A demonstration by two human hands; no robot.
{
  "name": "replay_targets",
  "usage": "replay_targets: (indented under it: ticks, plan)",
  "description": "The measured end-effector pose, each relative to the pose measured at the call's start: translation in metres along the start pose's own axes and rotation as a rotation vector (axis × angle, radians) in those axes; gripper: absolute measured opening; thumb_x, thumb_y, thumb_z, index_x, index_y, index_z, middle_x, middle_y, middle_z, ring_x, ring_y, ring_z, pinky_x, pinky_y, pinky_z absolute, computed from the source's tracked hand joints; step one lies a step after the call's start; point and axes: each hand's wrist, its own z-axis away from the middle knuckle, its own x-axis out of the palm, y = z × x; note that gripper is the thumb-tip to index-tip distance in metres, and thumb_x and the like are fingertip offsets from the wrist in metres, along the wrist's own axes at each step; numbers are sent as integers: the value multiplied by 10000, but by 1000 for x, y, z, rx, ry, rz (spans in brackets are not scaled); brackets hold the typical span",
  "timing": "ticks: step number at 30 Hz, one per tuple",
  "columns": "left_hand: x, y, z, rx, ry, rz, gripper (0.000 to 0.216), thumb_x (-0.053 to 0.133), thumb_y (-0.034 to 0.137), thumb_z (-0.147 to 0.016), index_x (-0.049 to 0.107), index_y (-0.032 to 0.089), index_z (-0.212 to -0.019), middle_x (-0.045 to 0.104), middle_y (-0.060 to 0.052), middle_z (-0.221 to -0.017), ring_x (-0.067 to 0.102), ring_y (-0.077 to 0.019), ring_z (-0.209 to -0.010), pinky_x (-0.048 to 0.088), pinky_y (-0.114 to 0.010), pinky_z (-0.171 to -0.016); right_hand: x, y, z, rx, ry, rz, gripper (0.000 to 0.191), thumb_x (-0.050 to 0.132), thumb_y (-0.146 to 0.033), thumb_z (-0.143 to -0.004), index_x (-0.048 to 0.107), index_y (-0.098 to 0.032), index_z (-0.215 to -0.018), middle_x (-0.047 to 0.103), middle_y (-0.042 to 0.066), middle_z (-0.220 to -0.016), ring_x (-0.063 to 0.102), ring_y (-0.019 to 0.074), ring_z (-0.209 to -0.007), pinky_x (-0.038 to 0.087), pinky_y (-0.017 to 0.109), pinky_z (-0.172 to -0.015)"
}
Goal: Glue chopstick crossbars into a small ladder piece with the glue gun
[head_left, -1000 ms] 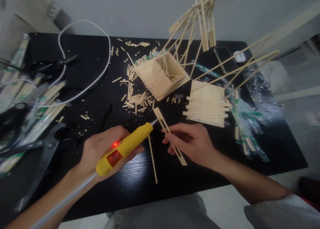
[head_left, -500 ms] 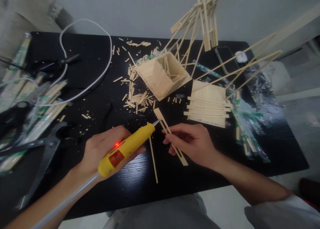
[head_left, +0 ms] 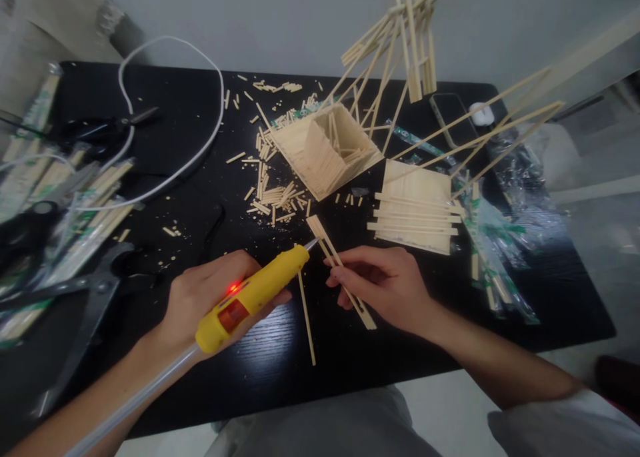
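Observation:
My left hand (head_left: 205, 297) is closed around a yellow glue gun (head_left: 253, 294) with a red light glowing on its body; its metal tip points up and right toward a pair of joined wooden sticks (head_left: 324, 238). My right hand (head_left: 383, 284) pinches those sticks near their middle, holding them slanted over the black table (head_left: 280, 357). A single loose stick (head_left: 306, 317) lies on the table between my two hands.
A small wooden box of sticks (head_left: 327, 149), a flat stick panel (head_left: 417, 207) and scattered cut pieces (head_left: 273, 200) lie beyond. A tall stick frame (head_left: 400, 37) rises at the back. Scissors (head_left: 85, 297), wrapped chopsticks (head_left: 75, 210) and a white cable (head_left: 200, 144) sit left; a phone (head_left: 450, 117) sits at the back right.
The glue gun tip has edged slightly up toward the held sticks; otherwise both hands stay nearly still.

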Motion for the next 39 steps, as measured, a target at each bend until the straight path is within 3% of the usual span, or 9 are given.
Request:
replay_targets:
  ticks: [8, 16, 19, 25, 28, 34, 39]
  plan:
    - [0, 1, 1, -26, 10, 60, 312, 736, 448, -1049, 639, 220, -860, 652, 48, -695, 600, -89, -533, 422, -239, -498, 0, -1, 1, 30, 4, -19, 113, 882, -231, -928, 883, -193, -1034, 854, 15, -804, 779, 108, -541, 641, 140, -524]
    - [0, 0, 3, -112, 68, 65, 209, 731, 468, -1050, 724, 263, -1010, 789, 30, -903, 735, -126, -685, 532, -258, -592, 1, -4, -1, 154, -25, -126, 151, 921, -299, -913, 875, -184, -1001, 834, 16, -779, 756, 104, -535, 641, 162, -520]
    - [-1, 1, -1, -60, 27, 86, 207, 740, 466, -1051, 724, 259, -1047, 800, 20, -935, 753, -136, -716, 567, -250, -617, -1, -9, -3, 260, -87, -251, 197, 960, -318, -882, 866, -176, -982, 823, 5, -760, 748, 103, -519, 637, 164, -501]
    - [3, -3, -2, 41, -11, 90, 238, 750, 450, -1058, 709, 218, -1094, 801, -17, -1010, 789, -138, -812, 601, -214, -688, -7, -9, -7, 388, -205, -409, 228, 904, -374, -954, 859, -153, -988, 813, 12, -748, 732, 104, -489, 613, 166, -443]
    - [2, -5, -1, 11, 24, 81, 173, 749, 381, -1061, 699, 221, -1104, 795, -32, -1061, 791, -156, -882, 626, -238, -773, -8, -7, -7, 399, -230, -438, 225, 904, -375, -955, 861, -158, -1000, 813, 12, -754, 727, 105, -487, 610, 169, -434]
    - [4, -6, 1, 43, -42, 136, 100, 753, 278, -1043, 725, 235, -1129, 796, -23, -1071, 793, -152, -846, 613, -232, -717, -4, -10, -6, 374, -175, -345, 279, 958, -398, -885, 852, -152, -957, 808, 19, -734, 720, 111, -477, 599, 176, -435]
    - [6, -10, 3, 15, 0, 76, 134, 766, 223, -1022, 709, 226, -1144, 781, -34, -1100, 790, -162, -915, 610, -232, -779, -1, -10, -4, 303, -139, -264, 256, 976, -363, -861, 857, -166, -971, 819, 19, -763, 739, 108, -508, 602, 169, -475]
